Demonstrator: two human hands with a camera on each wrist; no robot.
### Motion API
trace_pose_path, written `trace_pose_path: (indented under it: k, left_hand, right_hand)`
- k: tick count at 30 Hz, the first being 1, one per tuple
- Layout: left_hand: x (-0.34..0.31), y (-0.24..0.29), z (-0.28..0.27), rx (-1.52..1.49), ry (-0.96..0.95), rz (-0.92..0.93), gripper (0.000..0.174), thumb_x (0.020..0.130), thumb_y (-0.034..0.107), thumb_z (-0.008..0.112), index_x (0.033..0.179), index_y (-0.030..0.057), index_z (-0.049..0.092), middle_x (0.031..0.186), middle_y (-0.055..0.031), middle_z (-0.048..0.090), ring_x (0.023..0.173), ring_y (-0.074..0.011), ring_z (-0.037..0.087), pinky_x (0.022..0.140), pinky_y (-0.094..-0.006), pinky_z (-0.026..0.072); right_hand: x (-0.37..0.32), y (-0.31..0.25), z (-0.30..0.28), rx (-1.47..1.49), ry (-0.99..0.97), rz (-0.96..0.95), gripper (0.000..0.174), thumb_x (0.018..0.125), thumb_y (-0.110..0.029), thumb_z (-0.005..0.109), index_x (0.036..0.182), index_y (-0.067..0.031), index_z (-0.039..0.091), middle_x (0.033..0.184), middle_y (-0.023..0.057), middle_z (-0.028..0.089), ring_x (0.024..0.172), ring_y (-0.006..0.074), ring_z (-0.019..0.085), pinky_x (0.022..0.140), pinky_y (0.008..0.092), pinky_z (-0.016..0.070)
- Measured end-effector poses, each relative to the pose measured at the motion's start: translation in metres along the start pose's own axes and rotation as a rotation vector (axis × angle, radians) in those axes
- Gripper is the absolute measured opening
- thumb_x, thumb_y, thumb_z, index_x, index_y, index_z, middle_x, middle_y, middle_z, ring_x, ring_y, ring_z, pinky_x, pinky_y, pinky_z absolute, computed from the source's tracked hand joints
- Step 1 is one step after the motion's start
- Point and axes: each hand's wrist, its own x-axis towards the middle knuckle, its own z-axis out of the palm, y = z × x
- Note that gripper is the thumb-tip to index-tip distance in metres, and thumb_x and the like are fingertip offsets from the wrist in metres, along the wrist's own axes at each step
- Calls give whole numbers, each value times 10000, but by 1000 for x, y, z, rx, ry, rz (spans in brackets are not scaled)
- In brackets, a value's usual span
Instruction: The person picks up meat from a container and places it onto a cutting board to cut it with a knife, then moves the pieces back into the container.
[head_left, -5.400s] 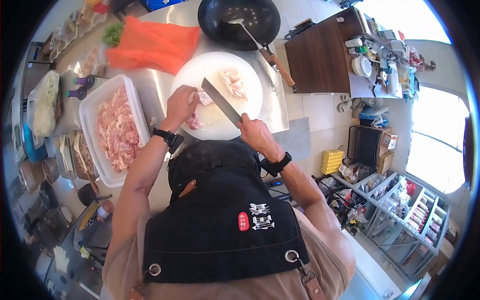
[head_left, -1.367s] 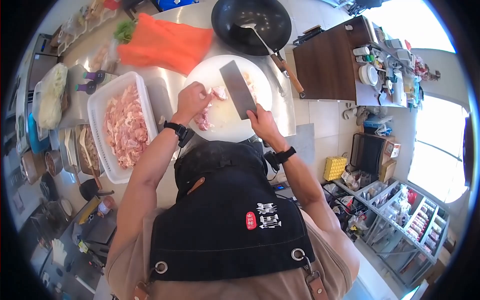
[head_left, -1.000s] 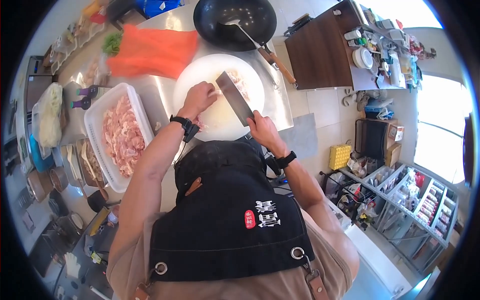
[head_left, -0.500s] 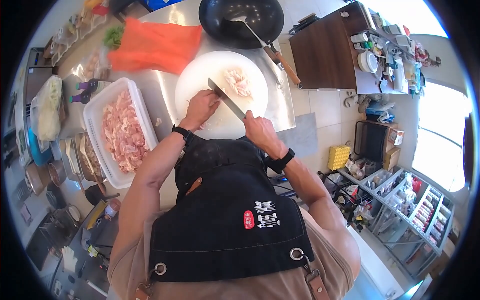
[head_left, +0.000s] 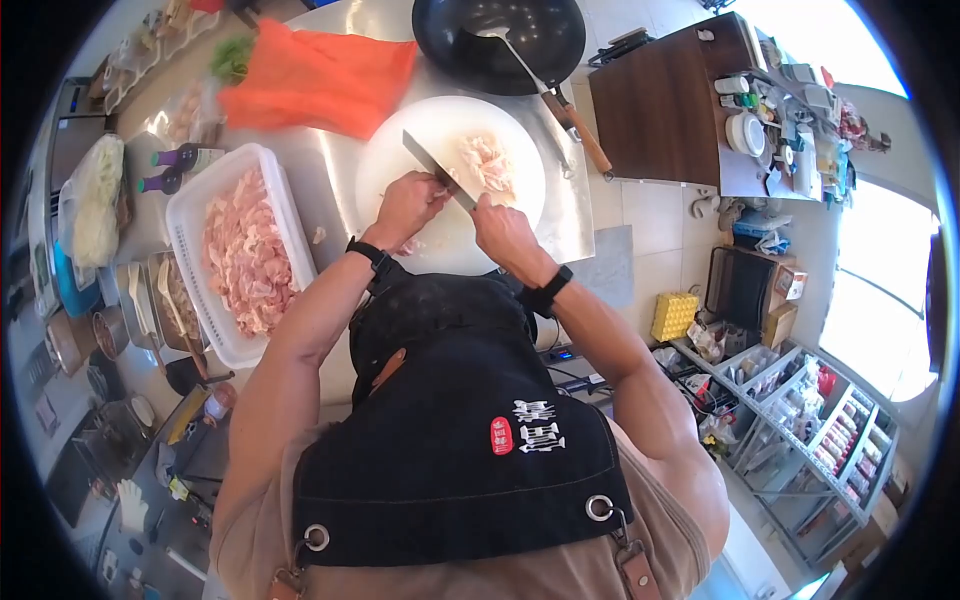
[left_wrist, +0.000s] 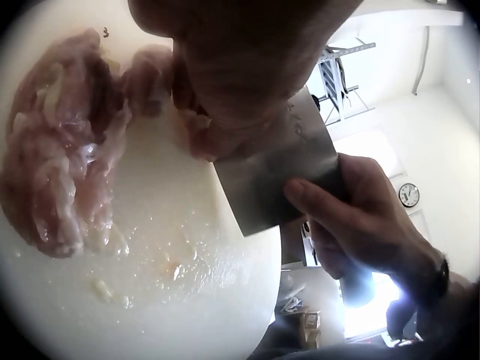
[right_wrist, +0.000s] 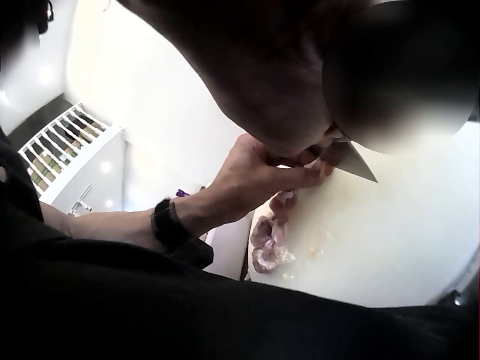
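My right hand (head_left: 508, 238) grips a cleaver (head_left: 425, 156) whose blade slants across the round white cutting board (head_left: 385, 150). Close against the blade, the curled fingers of my left hand (head_left: 408, 205) hold a piece of raw chicken, mostly hidden under them in the head view. The left wrist view shows this pink meat (left_wrist: 52, 172) lying on the board, its end running under the fingertips beside the flat of the blade. In the right wrist view, the blade tip (right_wrist: 360, 163) shows just past the left fingers. A small pile of cut chicken (head_left: 487, 165) sits right of the cleaver.
Left of the board stands a white plastic tub (head_left: 283, 205) full of raw chicken pieces. An orange bag (head_left: 320, 80) lies behind the board, and a black wok (head_left: 470, 65) with a wooden-handled spatula stands behind right. Two dark bottles (head_left: 180, 158) stand beyond the tub.
The cleaver was held flat over the board near the cut pile; now its blade is turned edge-down beside my left fingers. My left hand has shifted slightly along the meat.
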Motion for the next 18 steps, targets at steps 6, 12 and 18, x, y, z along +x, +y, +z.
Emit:
trace_pose_path:
  k: [6,12,18]
  left_hand:
    - [-2,7,9,94,-64,36,128,839,160,731,921,76,782,938,-110,749,903,-339,706,817,-452,583]
    - [-17,11,-21,80,96,-1,169,790,149,752,950,97,748,1033,-86,734,991,-326,688,871,-433,582]
    - [-30,0,-30,53,98,-247,511,761,97,771,1254,59,638,1200,-144,638,1068,-345,674,873,-454,589]
  right_hand:
    - [41,-11,3,59,64,4,231,1043,-190,569,983,32,581,794,270,718,771,447,740,672,535,582]
    - [16,18,-2,247,127,44,283,1043,-253,600,1019,26,567,815,305,709,786,526,700,710,598,557]
    - [-34,52,-7,343,156,185,290,1053,-254,620,1019,25,546,771,330,675,766,571,653,685,638,512]
